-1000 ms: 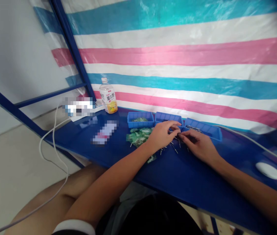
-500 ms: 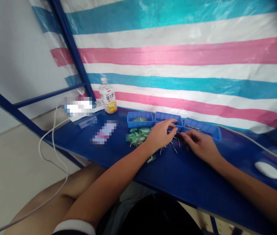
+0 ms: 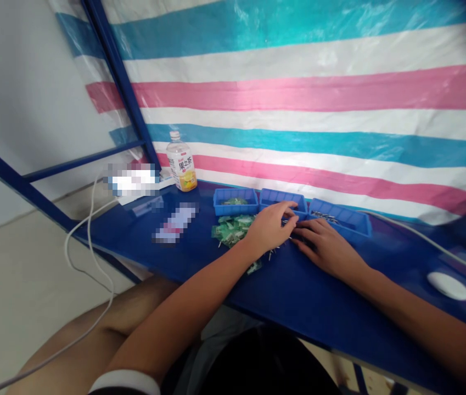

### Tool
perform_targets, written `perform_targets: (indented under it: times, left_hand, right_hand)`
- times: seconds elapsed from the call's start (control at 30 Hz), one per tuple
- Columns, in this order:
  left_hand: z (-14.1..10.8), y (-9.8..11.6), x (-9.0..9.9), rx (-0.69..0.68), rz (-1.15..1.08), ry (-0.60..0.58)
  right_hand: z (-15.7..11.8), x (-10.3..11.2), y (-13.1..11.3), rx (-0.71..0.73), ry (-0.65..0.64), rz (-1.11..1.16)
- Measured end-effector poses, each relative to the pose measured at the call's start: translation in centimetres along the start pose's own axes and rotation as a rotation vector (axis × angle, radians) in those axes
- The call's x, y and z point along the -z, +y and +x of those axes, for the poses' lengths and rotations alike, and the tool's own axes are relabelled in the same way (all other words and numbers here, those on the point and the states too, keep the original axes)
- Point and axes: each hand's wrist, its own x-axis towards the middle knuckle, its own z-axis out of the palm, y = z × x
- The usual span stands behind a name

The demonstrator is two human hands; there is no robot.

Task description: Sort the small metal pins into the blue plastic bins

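Note:
My left hand (image 3: 271,226) is curled beside the middle blue tray (image 3: 282,196), its thumb and forefinger bent toward each other. Dark metal shows under those fingers, but I cannot make out what they hold. Close by on the right, my right hand (image 3: 327,247) lies low over the table with fingers stretched and slightly apart, covering part of the thin metal pins. Loose metal pins (image 3: 271,253) stick out below my left hand. A pile of small green packets (image 3: 230,230) lies left of it, partly behind the wrist.
The left blue tray (image 3: 236,209) holds some green pieces; the right blue tray (image 3: 352,226) holds metal pins. A drink bottle (image 3: 182,164) stands at the back left, near a white power strip (image 3: 146,192). A white oval object (image 3: 449,286) and a cable (image 3: 422,238) lie right.
My right hand has shifted left and its fingers have gone from a pinch to stretched out over the pins. My left hand stays in nearly the same place.

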Motion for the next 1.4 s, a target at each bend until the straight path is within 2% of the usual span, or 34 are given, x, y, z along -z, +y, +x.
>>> perform_targets:
  times: [0.33,0.53,0.8,1.03,1.13,1.27,1.4]
  left_hand:
    - [0.1,-0.2,-0.2,0.013,-0.037,-0.016]
    - [0.0,-0.1,-0.1,0.006,-0.008,-0.037]
    - [-0.3,0.2,-0.1,0.018,0.051,-0.076]
    - [-0.4,0.1,-0.1,0.007,0.053,-0.126]
    - [-0.4,0.0,-0.3,-0.036,-0.002,-0.119]
    - [-0.2,0.1,-0.3,-0.059,-0.088,-0.077]
    - [-0.1,0.4,0.3,0.030,-0.182,0.022]
  right_hand:
    - [0.1,0.4,0.9,0.030,0.019,-0.042]
    - [0.1,0.4,1.0,-0.005,0.106,0.016]
    - [0.2,0.4,0.4,-0.233,0.291,0.190]
    - [0.3,0.8,-0.5,-0.296,0.316,0.429]
    - [0.5,1.1,-0.9,-0.269,0.334,0.423]
    - [0.4,0.7,-1.2,-0.322,0.355,0.464]
    - [0.3,0.1,-1.2,-0.332,0.330,0.465]
